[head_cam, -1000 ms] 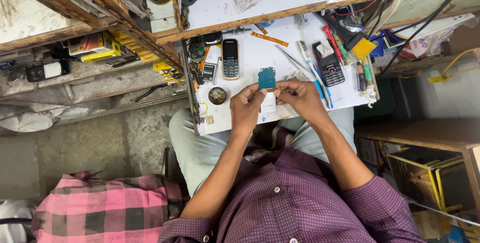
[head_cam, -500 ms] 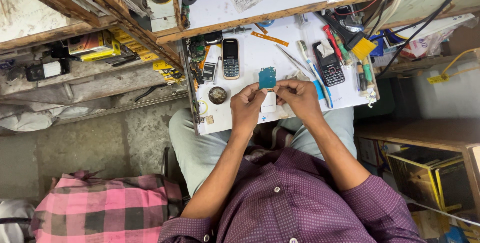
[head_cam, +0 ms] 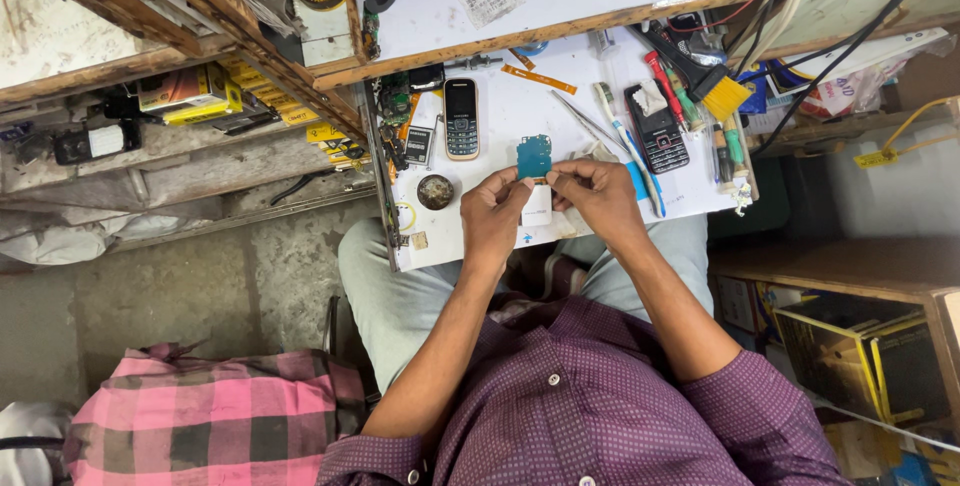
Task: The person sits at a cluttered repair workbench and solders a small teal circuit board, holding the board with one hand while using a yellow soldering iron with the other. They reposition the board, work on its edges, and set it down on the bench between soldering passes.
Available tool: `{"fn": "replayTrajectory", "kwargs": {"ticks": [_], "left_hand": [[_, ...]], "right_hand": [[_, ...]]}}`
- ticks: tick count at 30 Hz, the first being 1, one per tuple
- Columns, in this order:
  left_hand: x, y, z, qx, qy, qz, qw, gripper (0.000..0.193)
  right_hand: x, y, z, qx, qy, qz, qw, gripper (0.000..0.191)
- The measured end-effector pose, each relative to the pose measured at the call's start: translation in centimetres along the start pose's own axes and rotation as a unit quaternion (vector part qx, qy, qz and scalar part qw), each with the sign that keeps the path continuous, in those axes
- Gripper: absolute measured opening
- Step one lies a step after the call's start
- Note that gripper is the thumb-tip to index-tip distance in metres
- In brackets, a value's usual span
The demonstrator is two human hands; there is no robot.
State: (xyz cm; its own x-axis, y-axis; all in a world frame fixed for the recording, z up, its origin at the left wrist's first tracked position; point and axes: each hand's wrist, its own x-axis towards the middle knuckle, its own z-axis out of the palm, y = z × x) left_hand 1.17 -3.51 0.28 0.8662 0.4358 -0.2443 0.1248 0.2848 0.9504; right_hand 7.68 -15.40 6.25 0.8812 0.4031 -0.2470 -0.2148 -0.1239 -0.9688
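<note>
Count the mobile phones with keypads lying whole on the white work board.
2. One phone lies left of the blue circuit board held by both hands; the other phone lies to its right, beside the toothbrush. More may be hidden under the clutter.

White work board (head_cam: 500,111), two keypad phones (head_cam: 461,119) (head_cam: 657,130), tweezers (head_cam: 582,120), brush (head_cam: 700,74)

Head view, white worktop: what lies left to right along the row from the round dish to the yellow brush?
Round dish → grey phone → teal circuit board held by both hands → tweezers → black phone → yellow brush.
</note>
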Motion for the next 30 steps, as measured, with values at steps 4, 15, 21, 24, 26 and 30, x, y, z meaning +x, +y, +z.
{"fn": "replayTrajectory", "kwargs": {"ticks": [4,15,21,24,26,30], "left_hand": [[-0.06,-0.02,-0.10,-0.002,-0.004,-0.003,1.000,0.027],[0.06,0.05,-0.20,-0.001,-0.010,-0.010,1.000,0.028],[-0.05,0.08,-0.34,0.011,-0.014,-0.020,1.000,0.027],[-0.01,0.10,-0.37,0.009,-0.016,-0.020,1.000,0.027],[-0.01,0.08,-0.35,0.002,-0.017,-0.020,1.000,0.027],[0.03,0.06,-0.35,0.004,-0.016,-0.022,1.000,0.027]], "right_hand": [[-0.04,0.09,0.03,-0.008,0.005,-0.004,1.000,0.020],[-0.07,0.17,0.11,-0.017,0.011,-0.006,1.000,0.019],[-0.15,0.19,0.03,-0.029,0.008,-0.012,0.999,0.019],[-0.12,0.20,0.03,-0.030,0.008,-0.010,0.999,0.019],[-0.12,0.21,0.03,-0.030,0.007,-0.010,0.999,0.019],[-0.12,0.21,0.01,-0.029,0.006,-0.012,1.000,0.019]]}}
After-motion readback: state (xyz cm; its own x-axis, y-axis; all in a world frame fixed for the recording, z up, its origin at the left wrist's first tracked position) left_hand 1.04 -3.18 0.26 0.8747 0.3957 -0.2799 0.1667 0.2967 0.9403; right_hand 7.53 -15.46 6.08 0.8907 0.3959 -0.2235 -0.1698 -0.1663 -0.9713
